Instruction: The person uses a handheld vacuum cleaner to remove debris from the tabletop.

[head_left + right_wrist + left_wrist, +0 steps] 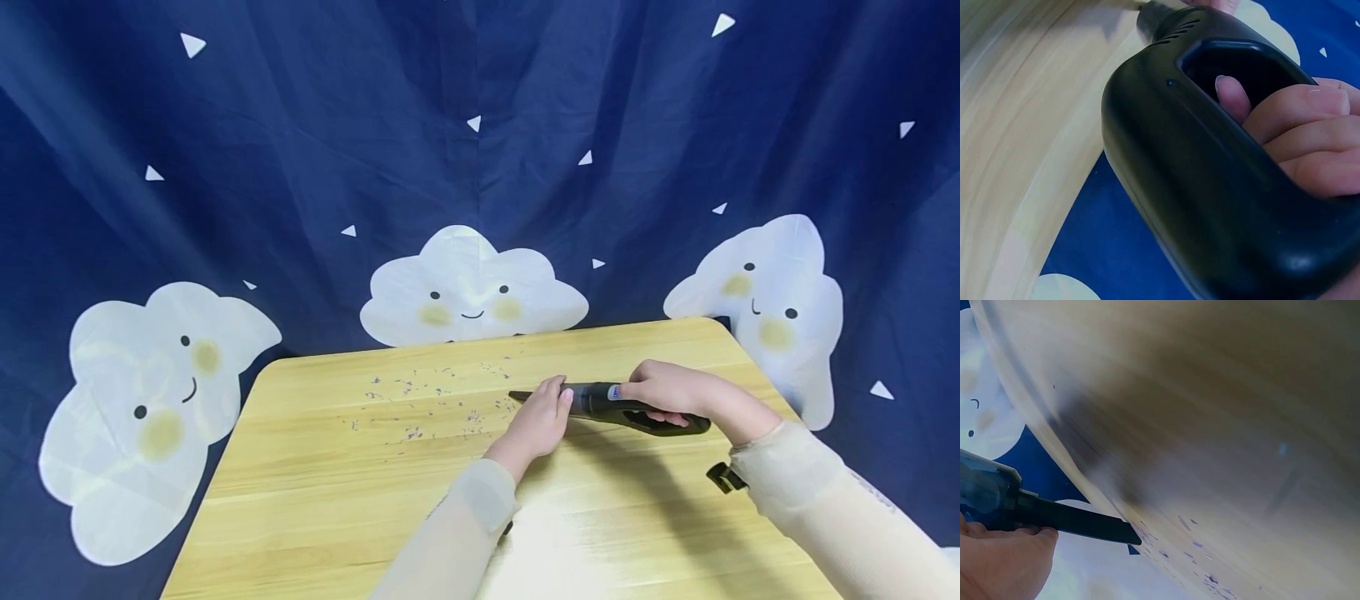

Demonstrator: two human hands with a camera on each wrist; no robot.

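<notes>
A: Black tool, looks like a handheld vacuum (600,403). Position?

B: Over the right half of the wooden tabletop (300,517), toward the far side. Long axis runs left to right, slightly aslant: nozzle (519,396) left and a little farther, looped handle (686,428) right and a little nearer.

A: Right hand (667,390)?

B: Wrapped on the handle at the right end, fingers passing into the loop. Clear in the right wrist view.

A: Left hand (536,421)?

B: Grasping the front of the tool, at the root of the nozzle. Digits partly hidden in the left wrist view, but the hold reads well enough from above.

A: Relation that matters?

B: Nozzle tip to purple flecks (414,433). Tip sits at the right edge of the scatter, a few bits just beside it. Bulk of them lies left of the tip, some farther, some nearer. My judgement: the leftward line of the axis is what counts here.

A: Nearer hand to the flecks?

B: Left, plainly. Right hand well apart from them. Whether the tip touches wood, cannot tell.
</notes>
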